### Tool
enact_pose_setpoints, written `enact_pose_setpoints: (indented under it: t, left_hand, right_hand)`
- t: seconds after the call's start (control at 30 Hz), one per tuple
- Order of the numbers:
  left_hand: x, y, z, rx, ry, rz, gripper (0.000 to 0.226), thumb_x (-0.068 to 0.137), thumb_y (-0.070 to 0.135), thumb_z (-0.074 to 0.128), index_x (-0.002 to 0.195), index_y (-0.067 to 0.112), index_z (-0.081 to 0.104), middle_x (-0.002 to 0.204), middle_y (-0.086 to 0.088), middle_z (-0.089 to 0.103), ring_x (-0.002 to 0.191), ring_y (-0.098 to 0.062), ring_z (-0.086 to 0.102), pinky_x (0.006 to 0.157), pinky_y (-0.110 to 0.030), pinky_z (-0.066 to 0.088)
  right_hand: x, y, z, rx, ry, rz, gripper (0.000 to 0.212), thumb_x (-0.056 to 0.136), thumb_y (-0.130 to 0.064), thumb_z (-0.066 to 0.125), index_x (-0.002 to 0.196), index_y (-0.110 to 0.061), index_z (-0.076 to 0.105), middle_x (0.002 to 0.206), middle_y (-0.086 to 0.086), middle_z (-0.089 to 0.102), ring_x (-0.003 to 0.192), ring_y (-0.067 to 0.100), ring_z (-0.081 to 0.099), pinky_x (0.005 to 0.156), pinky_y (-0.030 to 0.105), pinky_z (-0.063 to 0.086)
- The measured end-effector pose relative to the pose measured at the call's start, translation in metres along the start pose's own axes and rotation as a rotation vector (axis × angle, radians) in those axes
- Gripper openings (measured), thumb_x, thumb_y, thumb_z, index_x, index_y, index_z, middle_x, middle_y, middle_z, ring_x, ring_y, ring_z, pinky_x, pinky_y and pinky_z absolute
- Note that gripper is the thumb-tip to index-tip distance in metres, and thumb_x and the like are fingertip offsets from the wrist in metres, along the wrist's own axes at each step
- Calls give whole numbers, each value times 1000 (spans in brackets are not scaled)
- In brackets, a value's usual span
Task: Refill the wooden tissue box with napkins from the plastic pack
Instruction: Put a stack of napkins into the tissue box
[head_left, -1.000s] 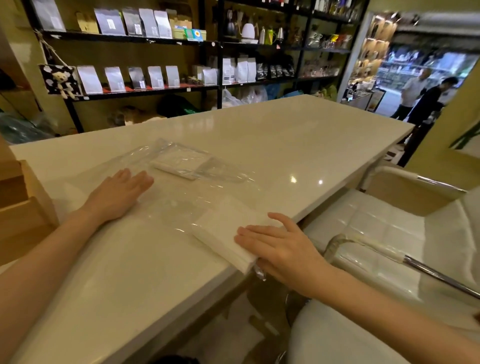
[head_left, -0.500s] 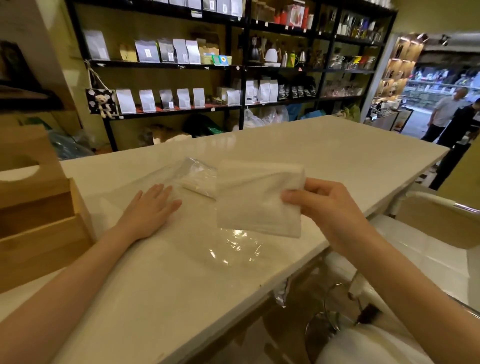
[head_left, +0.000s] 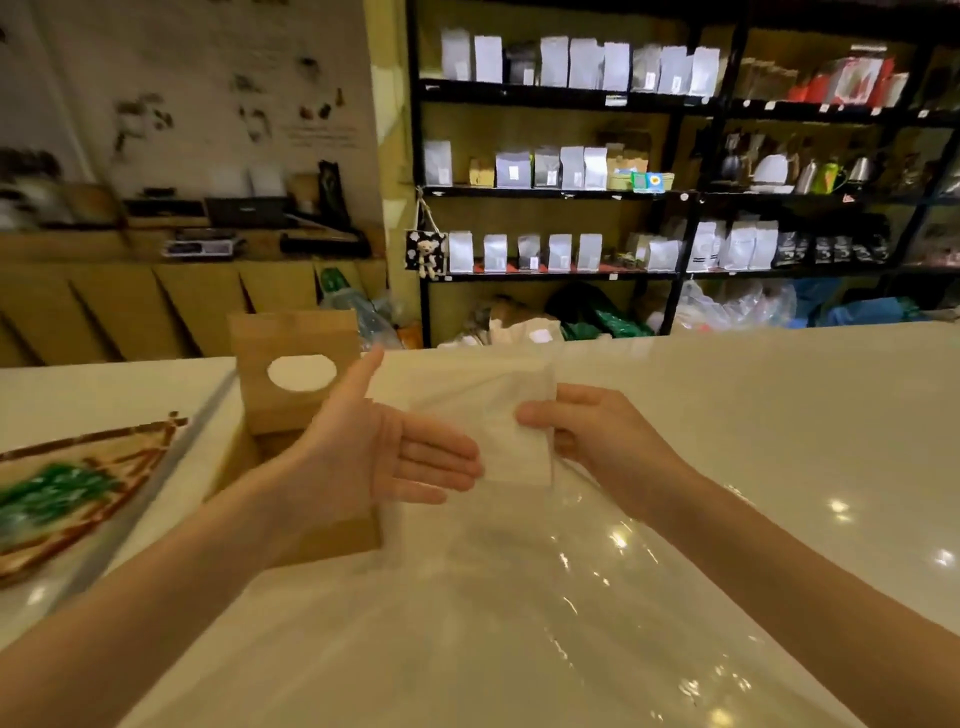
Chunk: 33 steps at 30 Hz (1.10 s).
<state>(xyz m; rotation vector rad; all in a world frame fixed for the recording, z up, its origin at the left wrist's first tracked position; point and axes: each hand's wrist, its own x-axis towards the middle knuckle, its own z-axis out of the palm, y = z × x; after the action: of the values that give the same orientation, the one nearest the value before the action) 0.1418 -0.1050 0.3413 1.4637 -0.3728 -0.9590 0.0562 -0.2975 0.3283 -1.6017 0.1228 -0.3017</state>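
My right hand (head_left: 587, 441) pinches a white stack of napkins (head_left: 511, 431) and holds it upright above the table. My left hand (head_left: 384, 457) is open, palm up, fingers spread, its fingertips just touching the stack's lower left edge. The wooden tissue box (head_left: 291, 379) stands open behind my left hand, its lid with an oval hole raised; the lower part of the box is hidden by my left forearm. The clear plastic pack (head_left: 545, 587) lies flat and crinkled on the white table below both hands.
The white table (head_left: 779, 415) stretches to the right. A board with green and brown drawing (head_left: 67, 493) lies at the left. Dark shelves (head_left: 675, 192) with bags and kettles stand behind the table; a wooden counter (head_left: 156, 291) fills the back left.
The view swung left toward the tissue box. My left hand lifted off the plastic pack and turned palm up. My right hand carried the napkin stack left to meet it.
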Motion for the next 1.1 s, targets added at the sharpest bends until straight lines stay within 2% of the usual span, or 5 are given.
enact_pose_setpoints:
  t: [0.23,0.43,0.57,0.83,1.1]
  left_hand:
    - [-38,24,-61,-266,25,-90,83,60,68,54,111,3,64,114,-25,64,104,-39,62,77,-45,58]
    - [-46,25,-89,-167,363,-16,54,57,28,73,106,22,51,75,-8,76,72,-22,73,53,-30,58]
    - [-50,18,-106,-163,452,31,46,59,26,71,102,16,55,75,-6,76,71,-18,73,59,-28,59]
    - [-52,8,-113,-186,486,26,48,58,23,71,103,12,59,76,-6,76,72,-17,72,55,-24,57]
    - [-42,8,-116,1,710,-18,23,73,29,68,88,19,54,98,-7,66,86,-21,67,59,-28,54]
  right_hand:
    - [30,-24,45,-415,-414,-594,36,79,-14,69,109,-34,63,98,-32,66,102,-6,58,83,9,45]
    - [67,-12,70,-758,-528,-888,45,82,-13,66,118,-38,55,134,-19,40,132,-1,27,108,17,21]
    - [75,1,88,-518,-489,-529,67,81,-20,66,128,-51,29,146,-23,23,134,-3,22,111,22,22]
    - [96,7,99,459,-520,519,27,94,-19,42,103,-2,61,94,15,75,89,27,71,68,35,61]
    - [109,12,106,193,-537,464,23,84,-10,62,106,-1,60,91,12,76,85,23,72,61,28,60]
